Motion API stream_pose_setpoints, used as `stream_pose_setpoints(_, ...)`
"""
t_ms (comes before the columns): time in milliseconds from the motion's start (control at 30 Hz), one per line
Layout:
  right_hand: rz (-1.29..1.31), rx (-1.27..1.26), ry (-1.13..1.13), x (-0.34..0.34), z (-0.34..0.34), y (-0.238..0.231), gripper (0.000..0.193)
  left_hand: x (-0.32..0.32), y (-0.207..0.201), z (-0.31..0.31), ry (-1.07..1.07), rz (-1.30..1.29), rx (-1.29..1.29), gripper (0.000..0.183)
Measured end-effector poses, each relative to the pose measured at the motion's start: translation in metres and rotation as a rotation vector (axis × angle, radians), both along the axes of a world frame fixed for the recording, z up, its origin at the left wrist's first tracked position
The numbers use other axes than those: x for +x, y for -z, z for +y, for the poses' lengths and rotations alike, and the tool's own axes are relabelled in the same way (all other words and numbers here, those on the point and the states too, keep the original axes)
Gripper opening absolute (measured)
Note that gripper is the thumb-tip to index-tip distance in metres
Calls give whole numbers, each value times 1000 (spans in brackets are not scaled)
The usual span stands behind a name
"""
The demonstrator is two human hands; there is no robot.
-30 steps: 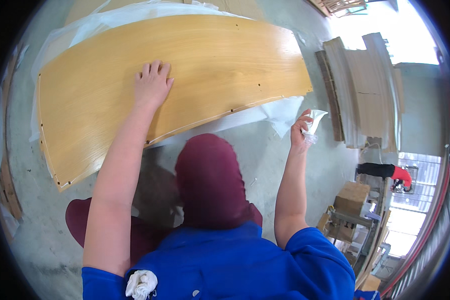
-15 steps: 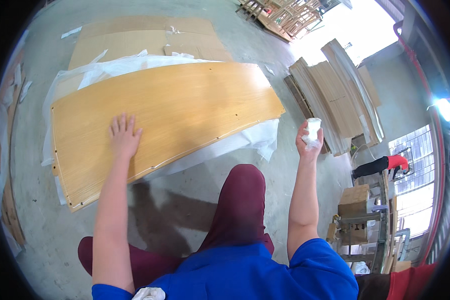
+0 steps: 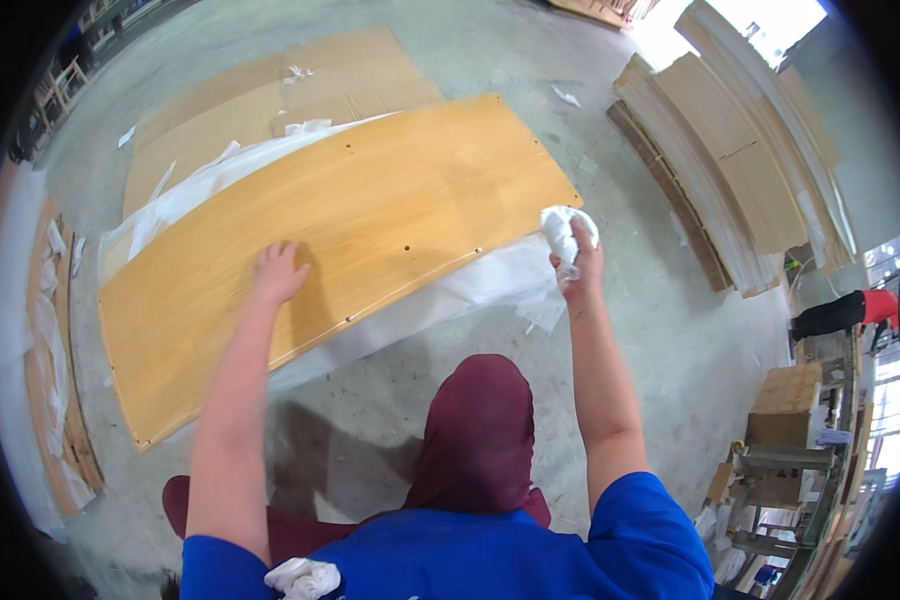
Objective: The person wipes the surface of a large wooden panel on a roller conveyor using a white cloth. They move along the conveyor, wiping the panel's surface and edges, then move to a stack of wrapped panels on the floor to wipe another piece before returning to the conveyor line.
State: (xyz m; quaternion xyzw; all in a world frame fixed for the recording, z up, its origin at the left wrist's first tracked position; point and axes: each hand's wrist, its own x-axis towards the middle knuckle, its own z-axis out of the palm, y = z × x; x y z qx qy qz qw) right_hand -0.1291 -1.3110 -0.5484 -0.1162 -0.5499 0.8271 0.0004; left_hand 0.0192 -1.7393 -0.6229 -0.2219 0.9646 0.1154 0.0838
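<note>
Yellow-brown wood panel (image 3: 400, 205) lies on white wrapping (image 3: 490, 280) before the person. The left hand (image 3: 279, 273), empty and loosely spread, rests on it; the right hand (image 3: 586, 264) is closed around a white pouch (image 3: 558, 226) by the panel's right corner, though whether they touch is unclear.

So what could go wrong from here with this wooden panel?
The left forearm reaches over the near edge of the wooden panel and could smear the thin white line there, if wet. The white packet in the right hand might drip near the corner. The loose white sheet underneath might slip.
</note>
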Motion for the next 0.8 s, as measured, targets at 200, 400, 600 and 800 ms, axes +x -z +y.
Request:
stream_pose_setpoints(200, 130, 258, -134, -20, -1, 33, 18, -112, 5, 85, 20, 94, 57, 53)
stream_pose_setpoints(400, 287, 610, -250, -35, -9, 59, 14, -131, 46, 98, -98, 445, -288, 43)
stream_pose_setpoints(600, 341, 764, -356, -46, -14, 74, 18, -136, 45, 103, -122, 445, -268, 40)
stream_pose_setpoints(800, 454, 848, -407, -50, -18, 84, 19, -137, 45, 103, -126, 432, -285, 39)
